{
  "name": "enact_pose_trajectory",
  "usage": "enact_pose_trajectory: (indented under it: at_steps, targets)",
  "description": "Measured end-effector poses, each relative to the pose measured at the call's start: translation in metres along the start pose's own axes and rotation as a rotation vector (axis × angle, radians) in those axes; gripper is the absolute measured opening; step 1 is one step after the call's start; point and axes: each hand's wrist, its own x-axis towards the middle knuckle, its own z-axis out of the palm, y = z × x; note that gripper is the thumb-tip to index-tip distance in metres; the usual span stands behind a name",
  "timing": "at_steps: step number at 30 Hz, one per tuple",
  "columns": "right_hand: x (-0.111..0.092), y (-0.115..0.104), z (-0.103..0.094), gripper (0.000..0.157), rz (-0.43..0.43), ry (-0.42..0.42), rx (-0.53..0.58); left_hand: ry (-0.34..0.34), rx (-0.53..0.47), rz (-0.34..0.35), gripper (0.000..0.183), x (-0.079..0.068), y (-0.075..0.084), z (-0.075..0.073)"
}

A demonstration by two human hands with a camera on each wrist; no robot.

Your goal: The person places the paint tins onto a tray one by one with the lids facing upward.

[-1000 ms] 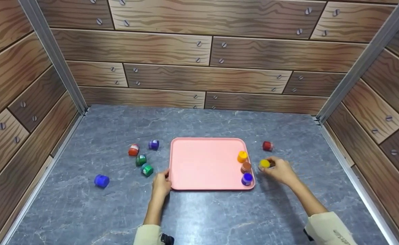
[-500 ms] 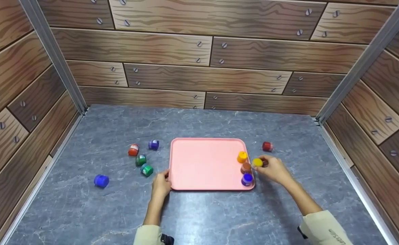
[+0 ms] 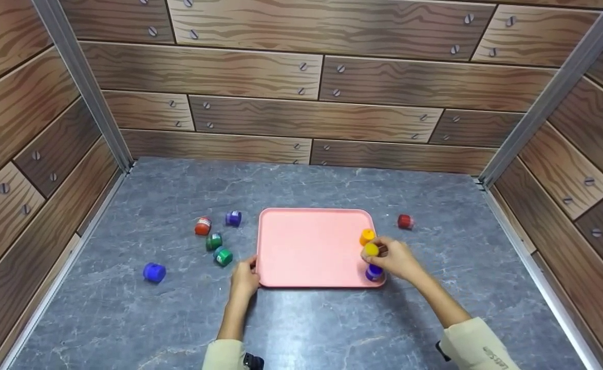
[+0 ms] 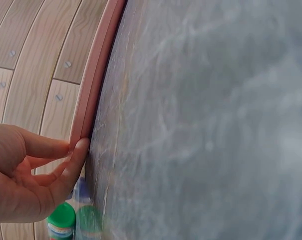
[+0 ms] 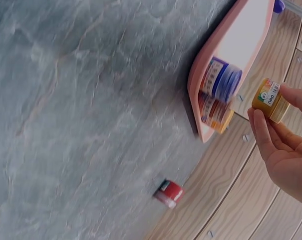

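"What have the fingers?"
"On my screen, the right hand (image 3: pixel 395 261) pinches 1 small round yellow plastic jar (image 3: pixel 371 250), fingertips nearly closed, apparently above the pink rectangular plastic tray (image 3: pixel 306 246). The left hand (image 3: pixel 245 278) pinches the tray's rim."
"Which step?"
"Placing, I judge; it calls for gentle lowering near 3 round blue, brown and orange jars (image 5: pixel 213 107)."
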Motion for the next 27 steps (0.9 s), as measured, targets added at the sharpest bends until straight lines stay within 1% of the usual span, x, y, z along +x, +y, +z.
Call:
enact_pose_trajectory:
  at_steps: [5, 7, 12, 20, 23, 27]
  targets:
    - [-0.002, -0.001, 0.009, 0.032, -0.050, -0.046, -0.018, -0.003, 0.017, -0.007, 0.051, 0.000, 0.001, -0.001]
    - [-0.004, 0.001, 0.013, 0.030, -0.090, -0.066, -0.031, -0.004, 0.019, -0.009, 0.052, 0.000, 0.000, -0.001]
    - [-0.006, 0.003, 0.019, 0.026, -0.153, -0.091, -0.116, -0.001, 0.019, -0.006, 0.051, 0.001, 0.000, -0.001]
    - [-0.004, 0.007, 0.023, 0.028, -0.239, -0.119, -0.224, 0.007, 0.014, -0.024, 0.050, 0.001, 0.000, -0.001]
    - [-0.004, 0.009, 0.025, 0.029, -0.253, -0.140, -0.260, 0.007, 0.014, -0.024, 0.050, 0.001, 0.000, -0.001]
    - [-0.005, 0.011, 0.026, 0.029, -0.221, -0.172, -0.268, 0.003, 0.021, -0.029, 0.051, 0.001, 0.000, 0.000]
